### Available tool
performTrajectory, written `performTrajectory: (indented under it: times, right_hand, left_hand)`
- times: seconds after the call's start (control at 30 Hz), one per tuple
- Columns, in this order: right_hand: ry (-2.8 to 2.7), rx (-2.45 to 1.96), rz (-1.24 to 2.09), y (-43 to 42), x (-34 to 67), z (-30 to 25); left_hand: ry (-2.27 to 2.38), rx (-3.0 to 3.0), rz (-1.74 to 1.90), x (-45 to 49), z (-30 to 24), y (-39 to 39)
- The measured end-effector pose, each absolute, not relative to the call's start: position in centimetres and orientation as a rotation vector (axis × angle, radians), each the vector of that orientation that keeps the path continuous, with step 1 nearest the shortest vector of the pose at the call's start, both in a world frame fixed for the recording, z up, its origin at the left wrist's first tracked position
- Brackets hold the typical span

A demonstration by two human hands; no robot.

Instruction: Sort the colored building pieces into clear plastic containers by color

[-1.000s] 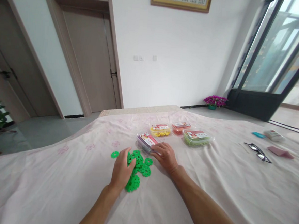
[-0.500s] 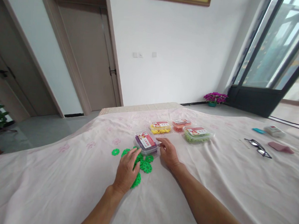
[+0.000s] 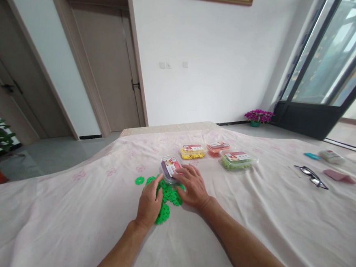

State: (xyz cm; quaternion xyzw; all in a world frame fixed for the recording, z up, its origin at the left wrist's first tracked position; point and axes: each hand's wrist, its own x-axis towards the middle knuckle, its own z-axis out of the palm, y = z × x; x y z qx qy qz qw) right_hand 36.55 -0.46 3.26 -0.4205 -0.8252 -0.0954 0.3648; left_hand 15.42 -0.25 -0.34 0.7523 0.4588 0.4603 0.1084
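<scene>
A clear plastic box with purple pieces and a red-and-white label (image 3: pixel 170 165) lies on the cloth, lid on. My right hand (image 3: pixel 193 187) is spread over its right side, fingers resting on the lid, thumb held apart near the box's lower edge. At the near left corner, my left hand (image 3: pixel 150 201) has its index finger and thumb apart, the fingertip close to or touching the box. Green flower-shaped plastic discs (image 3: pixel 164 214) form a loose pile between the hands, partly hidden by them. One green disc (image 3: pixel 139 180) lies alone to the left.
Behind stand boxes of yellow pieces (image 3: pixel 192 154), orange pieces (image 3: pixel 215 151) and green pieces (image 3: pixel 237 163), all lidded. Black-framed glasses (image 3: pixel 311 176), a pink cloth (image 3: pixel 339 176), a blue item (image 3: pixel 312 156) and a white packet (image 3: pixel 331 156) lie right, on the pale floral tablecloth (image 3: pixel 77 216).
My right hand has moved left from beside the purple box onto its lid. My left hand has shifted only slightly, its fingers now more apart.
</scene>
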Motion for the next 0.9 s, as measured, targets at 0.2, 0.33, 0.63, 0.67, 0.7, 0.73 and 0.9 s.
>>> performTrajectory:
  times: [0.2,0.33,0.63,0.67,0.7,0.73,0.9]
  right_hand:
    - [-2.126,-1.198,-0.202,-0.7,34.1,2.9]
    - [-2.094,-1.187,-0.212,-0.6,34.3,3.2]
    - [-1.905,-1.102,-0.125,-1.4,34.5,4.0]
    - [-1.914,-1.084,-0.114,-1.5,34.4,4.0]
    - [-1.928,-1.07,-0.103,-1.6,34.3,4.0]
    - [-1.941,-1.059,-0.095,-1.8,34.1,4.0]
    - [-1.938,-1.049,-0.037,-2.3,33.3,4.6]
  left_hand:
    - [1.31,2.249,1.309,15.7,-0.5,-0.6]
    - [1.318,2.246,1.29,15.7,-0.3,-0.7]
    - [1.344,2.045,1.307,16.2,0.5,-1.0]
    - [1.336,1.981,1.317,16.2,0.5,-1.0]
    - [1.325,1.916,1.322,16.3,0.5,-1.0]
    - [1.31,1.856,1.322,16.3,0.5,-1.0]
    - [1.273,1.718,1.348,16.2,0.4,-0.5]
